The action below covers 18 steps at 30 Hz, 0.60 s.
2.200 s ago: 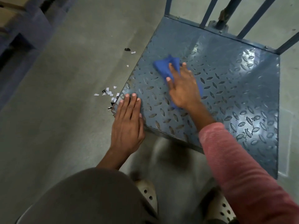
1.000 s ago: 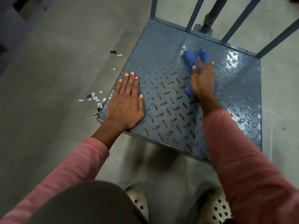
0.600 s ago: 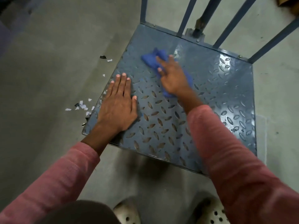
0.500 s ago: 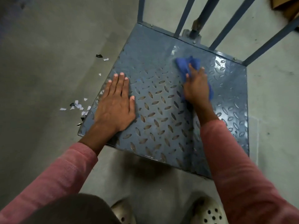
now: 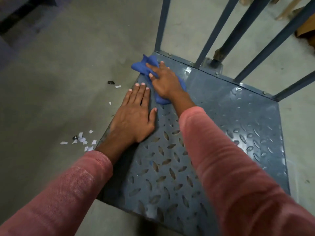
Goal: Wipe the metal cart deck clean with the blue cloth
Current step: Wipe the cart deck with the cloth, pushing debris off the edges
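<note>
Pressed the right grip (image 5: pixel 166 82) flat on the blue cloth (image 5: pixel 141 67), fingers straight and spread, nothing curled round it: released, bearing down rather than grasping. Pinned the cloth at the far left corner of the metal cart deck (image 5: pixel 230 125), directly under the palm, with one bunched end sticking out past the fingertips and a smaller fold showing by the wrist. Lay lengthwise along the line of the hand, slanting from far left to nearer right, and so pointed into that corner. Rested the left grip (image 5: pixel 134 116) flat on the deck's left edge just beside the cloth, likewise released, fingertips near it but apart. Left most of the bare deck to the right and toward the body; judged the next stroke a drag back along that long axis or across to the right. Paper scraps (image 5: pixel 83 142) on the floor (image 5: pixel 59 74) off the left edge, upright bars (image 5: pixel 216 31) along the far edge.
</note>
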Each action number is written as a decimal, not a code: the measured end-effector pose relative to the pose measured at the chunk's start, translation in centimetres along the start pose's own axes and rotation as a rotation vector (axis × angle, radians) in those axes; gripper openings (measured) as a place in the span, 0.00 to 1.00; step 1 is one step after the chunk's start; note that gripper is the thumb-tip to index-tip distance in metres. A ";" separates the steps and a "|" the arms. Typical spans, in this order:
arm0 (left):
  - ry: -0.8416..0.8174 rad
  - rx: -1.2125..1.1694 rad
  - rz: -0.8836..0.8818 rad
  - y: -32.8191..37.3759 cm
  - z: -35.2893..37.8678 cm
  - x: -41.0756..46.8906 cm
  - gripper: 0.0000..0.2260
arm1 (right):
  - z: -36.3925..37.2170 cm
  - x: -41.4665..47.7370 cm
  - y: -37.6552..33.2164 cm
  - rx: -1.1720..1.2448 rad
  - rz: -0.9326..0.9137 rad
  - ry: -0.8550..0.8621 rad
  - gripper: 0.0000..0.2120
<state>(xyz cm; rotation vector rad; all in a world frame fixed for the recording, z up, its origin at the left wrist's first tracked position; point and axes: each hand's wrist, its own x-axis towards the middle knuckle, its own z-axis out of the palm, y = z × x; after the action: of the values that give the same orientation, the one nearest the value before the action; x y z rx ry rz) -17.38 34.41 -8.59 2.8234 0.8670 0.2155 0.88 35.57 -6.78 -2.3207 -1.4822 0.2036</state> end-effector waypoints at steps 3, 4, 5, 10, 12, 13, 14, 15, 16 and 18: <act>-0.005 -0.001 0.002 0.1 0.1 1.5 0.35 | 0.2 1.2 0.5 -0.028 0.067 0.052 0.23; -0.010 -0.001 0.003 0.1 0.1 1.8 0.36 | 0.2 1.1 0.6 -0.042 0.103 0.082 0.23; -0.013 -0.006 0.006 0.1 0.1 1.9 0.36 | 0.0 0.6 0.7 -0.057 0.149 0.114 0.23; 0.003 -0.043 0.042 0.2 0.1 1.2 0.34 | -2.2 -4.6 4.4 -0.101 0.352 0.246 0.23; -0.012 -0.029 0.052 0.5 0.0 0.8 0.34 | -3.2 -8.0 7.1 -0.107 0.409 0.298 0.23; -0.023 -0.032 0.058 0.8 0.0 0.5 0.34 | -3.8 -9.9 8.4 -0.107 0.446 0.320 0.23; -0.035 -0.048 0.066 1.4 0.0 0.2 0.34 | -4.5 -12.0 9.7 -0.104 0.494 0.333 0.23; -0.050 -0.061 0.082 2.2 0.0 -0.3 0.34 | -5.2 -14.3 10.7 -0.095 0.548 0.349 0.23; -0.073 -0.062 0.105 3.3 0.0 -0.8 0.34 | -6.0 -16.6 11.5 -0.090 0.605 0.369 0.22; -0.131 -0.054 0.174 5.8 0.0 -2.2 0.34 | -6.8 -21.1 12.5 -0.106 0.683 0.421 0.22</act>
<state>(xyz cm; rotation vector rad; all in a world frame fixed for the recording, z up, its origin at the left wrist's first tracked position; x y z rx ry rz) -16.04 28.39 -7.55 2.8255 0.5800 0.0753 4.44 10.41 -7.04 -2.6569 -0.4861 -0.1856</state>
